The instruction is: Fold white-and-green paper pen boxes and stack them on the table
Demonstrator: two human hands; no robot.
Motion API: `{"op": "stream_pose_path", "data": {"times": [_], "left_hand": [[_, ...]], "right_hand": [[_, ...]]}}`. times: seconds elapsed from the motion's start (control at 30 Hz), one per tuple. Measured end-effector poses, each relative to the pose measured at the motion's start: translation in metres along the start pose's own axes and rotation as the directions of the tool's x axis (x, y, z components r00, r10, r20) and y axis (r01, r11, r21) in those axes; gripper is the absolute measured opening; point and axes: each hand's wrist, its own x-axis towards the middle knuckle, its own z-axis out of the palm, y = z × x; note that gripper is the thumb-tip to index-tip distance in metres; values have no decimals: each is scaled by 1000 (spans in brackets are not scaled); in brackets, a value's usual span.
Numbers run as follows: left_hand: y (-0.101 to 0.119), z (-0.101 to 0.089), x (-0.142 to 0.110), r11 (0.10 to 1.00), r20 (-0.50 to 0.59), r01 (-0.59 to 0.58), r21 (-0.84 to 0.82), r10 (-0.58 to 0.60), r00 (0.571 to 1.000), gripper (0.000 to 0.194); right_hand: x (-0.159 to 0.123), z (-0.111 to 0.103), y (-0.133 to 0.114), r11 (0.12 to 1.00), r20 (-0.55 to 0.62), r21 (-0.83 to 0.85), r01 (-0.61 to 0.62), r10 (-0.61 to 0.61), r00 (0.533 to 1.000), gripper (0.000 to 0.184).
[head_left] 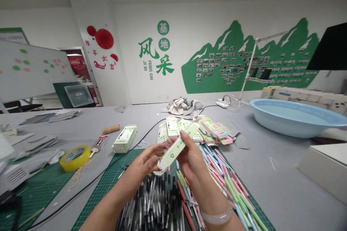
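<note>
A slim pale-green carton [176, 148] is tilted above the middle of the table, its lower end flap standing open. My right hand [191, 155] grips it, thumb on top and fingers behind. Beside the carton's lower end, my left hand [150, 158] has its fingers loosely curved and apart; the fingertips are at the carton's edge, and I cannot tell if they press on it. Below both hands lies a heap of clear-barrelled pens with black caps [154, 202]. Pink, green and blue pens [225, 180] lie to the right, some beneath my right wrist.
Stacked cartons [124, 139] stand left, more cartons [172, 126] and flattened ones [215, 128] beyond my hands. A tape roll [75, 158] lies left on the table. A black cable [108, 168] crosses the green cutting mat [94, 195]. A blue basin [292, 117] sits right, near a white box [325, 169].
</note>
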Motion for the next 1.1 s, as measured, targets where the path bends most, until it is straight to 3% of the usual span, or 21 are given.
{"op": "stream_pose_path", "data": {"times": [0.1, 0.23, 0.37, 0.5, 0.57, 0.63, 0.7, 0.8, 0.97, 1.1], "left_hand": [[5, -1, -3, 996, 45, -90, 14, 89, 995, 58], [10, 2, -9, 982, 82, -183, 47, 179, 980, 59], [14, 3, -12, 933, -57, -265, 243, 286, 956, 38], [12, -2, -10, 961, -208, -83, 263, 140, 968, 49], [9, -4, -7, 963, -174, 10, 270, 39, 984, 61], [7, -4, -6, 963, -102, 48, 264, -21, 995, 61], [7, -4, -5, 971, -45, 46, 235, -36, 998, 51], [11, -3, -6, 984, -42, 47, 172, -40, 998, 44], [14, -6, -6, 991, -32, 124, 47, -123, 992, 47], [8, -3, -3, 993, -172, 108, 41, -99, 980, 47]], "right_hand": [[4, 1, -7, 986, -62, 129, -109, 118, 991, 48], [4, 3, -9, 965, -62, 214, -153, 170, 984, 42], [4, 0, -4, 969, 16, 188, -163, 162, 987, 49], [0, 2, 2, 996, 17, 53, 65, -66, 998, 60], [-3, 4, 4, 982, 17, -17, 187, -186, 982, 64], [-4, 5, 6, 971, 37, -44, 237, -235, 971, 65], [-4, 4, 7, 970, 56, -46, 241, -238, 970, 63], [-2, 2, 8, 970, 81, -49, 239, -235, 969, 60], [-5, 5, 7, 976, 91, -58, 211, -205, 975, 62], [-10, 10, 12, 983, 70, -27, 182, -180, 981, 62]]}}
